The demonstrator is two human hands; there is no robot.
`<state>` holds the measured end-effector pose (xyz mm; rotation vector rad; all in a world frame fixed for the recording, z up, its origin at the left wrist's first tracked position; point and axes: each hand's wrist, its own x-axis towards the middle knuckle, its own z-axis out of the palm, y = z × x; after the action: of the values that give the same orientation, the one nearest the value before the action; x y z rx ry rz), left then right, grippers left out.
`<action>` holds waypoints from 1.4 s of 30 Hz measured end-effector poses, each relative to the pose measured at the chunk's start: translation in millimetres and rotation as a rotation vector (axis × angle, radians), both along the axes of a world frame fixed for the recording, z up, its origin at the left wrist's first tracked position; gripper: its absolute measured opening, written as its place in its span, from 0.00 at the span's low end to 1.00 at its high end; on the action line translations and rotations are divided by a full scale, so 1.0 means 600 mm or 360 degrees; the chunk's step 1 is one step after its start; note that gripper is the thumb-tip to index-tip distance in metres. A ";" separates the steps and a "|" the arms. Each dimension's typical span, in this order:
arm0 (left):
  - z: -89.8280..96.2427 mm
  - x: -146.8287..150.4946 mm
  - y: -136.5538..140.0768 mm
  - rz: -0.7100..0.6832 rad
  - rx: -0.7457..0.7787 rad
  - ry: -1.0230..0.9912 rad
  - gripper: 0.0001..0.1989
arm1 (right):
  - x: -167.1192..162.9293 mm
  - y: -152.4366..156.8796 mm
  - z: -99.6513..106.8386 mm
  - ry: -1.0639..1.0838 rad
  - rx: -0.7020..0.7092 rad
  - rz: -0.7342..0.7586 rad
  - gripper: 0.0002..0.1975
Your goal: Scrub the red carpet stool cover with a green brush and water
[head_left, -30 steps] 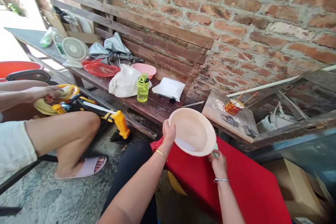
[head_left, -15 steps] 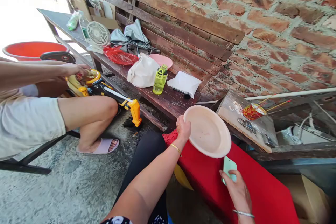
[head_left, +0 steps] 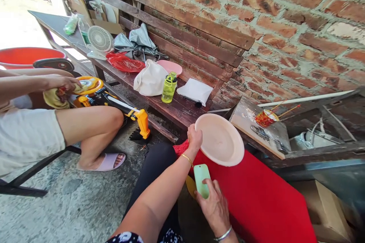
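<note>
My left hand (head_left: 194,139) grips the near left rim of a shallow cream plastic basin (head_left: 221,140), which is tilted over the red cloth (head_left: 265,188). The inside of the basin shows faint marks. In my right hand (head_left: 215,205) is a mint-green flat rounded case (head_left: 202,177), held between thumb and fingers, with a small dark hole near its top end. I cannot tell its exact kind. It is over my lap, below the basin and apart from it.
A wooden bench (head_left: 182,112) holds a green water bottle (head_left: 169,88), a white packet (head_left: 195,91) and a fan (head_left: 99,39). At left, a seated person's hand (head_left: 64,85) holds a cloth beside a yellow-black toy vehicle (head_left: 125,108). A board (head_left: 248,115) carries a red paper cup (head_left: 265,117).
My right hand has brought the mint-green case left, from beside the basin to over my lap. My left hand still grips the basin. The other person's cloth has shifted left off the toy's wheel.
</note>
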<state>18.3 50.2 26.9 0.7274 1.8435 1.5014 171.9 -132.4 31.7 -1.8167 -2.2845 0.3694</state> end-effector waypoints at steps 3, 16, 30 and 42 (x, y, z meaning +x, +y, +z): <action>0.004 0.001 -0.001 0.0005 -0.0053 0.0080 0.15 | 0.062 -0.004 0.002 -0.0077 -0.0110 -0.0158 0.12; 0.007 0.001 -0.007 -0.0002 -0.0040 0.0077 0.15 | -0.020 0.039 0.012 0.0151 -0.0074 -0.0039 0.11; 0.010 0.003 -0.005 0.0011 -0.0075 0.0051 0.15 | 0.201 0.009 0.027 0.0038 -0.0317 -0.0885 0.28; 0.011 0.000 -0.008 0.0010 -0.0008 0.0023 0.15 | 0.085 -0.008 0.009 0.0143 -0.0099 -0.0308 0.15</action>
<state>18.2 45.7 33.3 0.7328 1.8615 1.4984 222.9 -136.9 37.3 -1.9875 -2.0382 0.4837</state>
